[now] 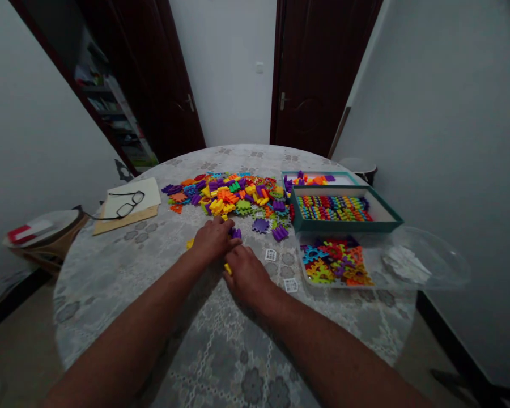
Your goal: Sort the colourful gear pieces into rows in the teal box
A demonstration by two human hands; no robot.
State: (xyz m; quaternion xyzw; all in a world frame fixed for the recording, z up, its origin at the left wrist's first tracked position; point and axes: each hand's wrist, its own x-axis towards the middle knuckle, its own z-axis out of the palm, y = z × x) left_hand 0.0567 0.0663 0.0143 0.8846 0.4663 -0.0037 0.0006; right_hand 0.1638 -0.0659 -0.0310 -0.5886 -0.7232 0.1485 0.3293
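In front of the heap of colourful plastic building pieces (227,195), my two hands are close together, almost touching. My right hand (249,276) is closed, with a yellow building piece (228,269) showing at its thumb side. My left hand (212,241) has its fingers curled down; what they grip is hidden. A purple ridged piece (236,233) shows just beyond the fingers, and another yellow piece (190,243) peeks out left of that hand. To the right of my hands lie a purple gear-shaped piece (260,225) and a purple ridged block (279,232).
At right stand a green-edged box (348,225) with rows of joined pieces, another box (340,178) behind it, and a clear plastic tub (306,277) holding flat pieces. White window pieces (291,285) lie nearby. Eyeglasses (125,209) rest on papers (151,190) at left.
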